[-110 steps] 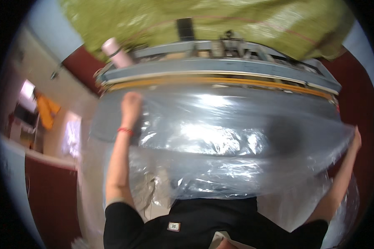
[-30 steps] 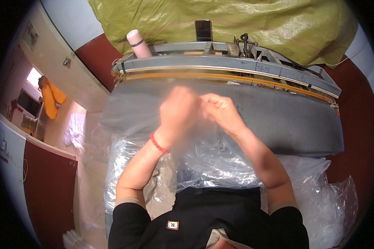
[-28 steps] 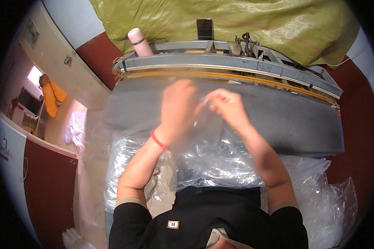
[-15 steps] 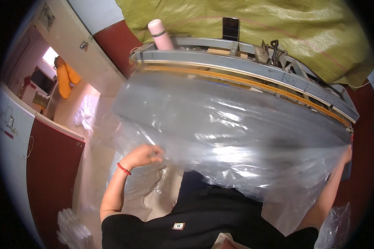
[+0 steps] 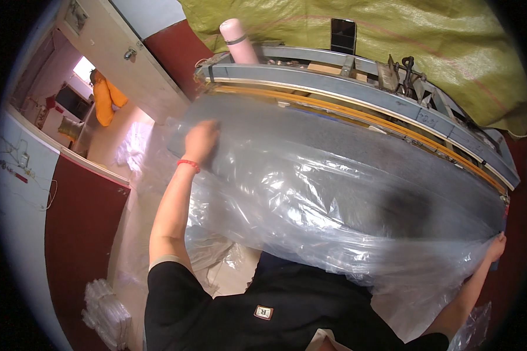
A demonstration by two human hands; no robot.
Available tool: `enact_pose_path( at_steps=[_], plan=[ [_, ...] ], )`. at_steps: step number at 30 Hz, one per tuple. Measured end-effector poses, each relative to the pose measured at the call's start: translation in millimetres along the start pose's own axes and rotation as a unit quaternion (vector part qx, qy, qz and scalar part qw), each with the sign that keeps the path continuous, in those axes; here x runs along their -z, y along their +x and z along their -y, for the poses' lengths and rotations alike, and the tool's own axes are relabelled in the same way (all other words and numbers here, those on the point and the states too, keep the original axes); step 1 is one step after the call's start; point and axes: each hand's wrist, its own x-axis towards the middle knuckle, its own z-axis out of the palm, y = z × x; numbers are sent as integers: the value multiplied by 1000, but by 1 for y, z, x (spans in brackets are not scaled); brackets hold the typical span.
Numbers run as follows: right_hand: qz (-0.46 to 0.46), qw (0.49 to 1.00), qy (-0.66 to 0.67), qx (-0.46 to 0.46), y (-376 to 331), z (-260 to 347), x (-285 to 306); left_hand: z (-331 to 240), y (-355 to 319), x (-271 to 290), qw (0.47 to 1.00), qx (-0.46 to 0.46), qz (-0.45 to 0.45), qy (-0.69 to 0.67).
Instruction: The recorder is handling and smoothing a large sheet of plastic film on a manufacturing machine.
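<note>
A large clear plastic sheet is stretched wide across the grey table of a long sealing machine. My left hand, with a red band at the wrist, grips the sheet's far left corner on the table. My right hand holds the sheet's right edge at the table's right end, mostly hidden behind the plastic. The sheet drapes down over the table's front toward my body.
The machine's grey bar with an orange strip runs along the back of the table. A pink bottle and a dark phone stand behind it against a yellow-green tarp. More plastic bags lie on the floor at left.
My hands were together at the table's middle a second ago. They have spread apart, the left going up to the far left corner, and the sheet is now pulled wide over the table.
</note>
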Motion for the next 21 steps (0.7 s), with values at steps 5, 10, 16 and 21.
enact_pose_path(
  at_steps=[5,10,16,21],
  plan=[
    [2,1000,-14,-10,-3,3,-2,3,8,3,999,22,46,0],
    [-7,1000,-4,14,-4,4,0,3,35,-1,997,-29,-56,52],
    [11,1000,-6,1,-20,36,7,-8,66,-23,977,151,-136,-62],
    [11,996,-83,17,-11,13,10,0,46,-65,973,5,-84,-217]
  ],
)
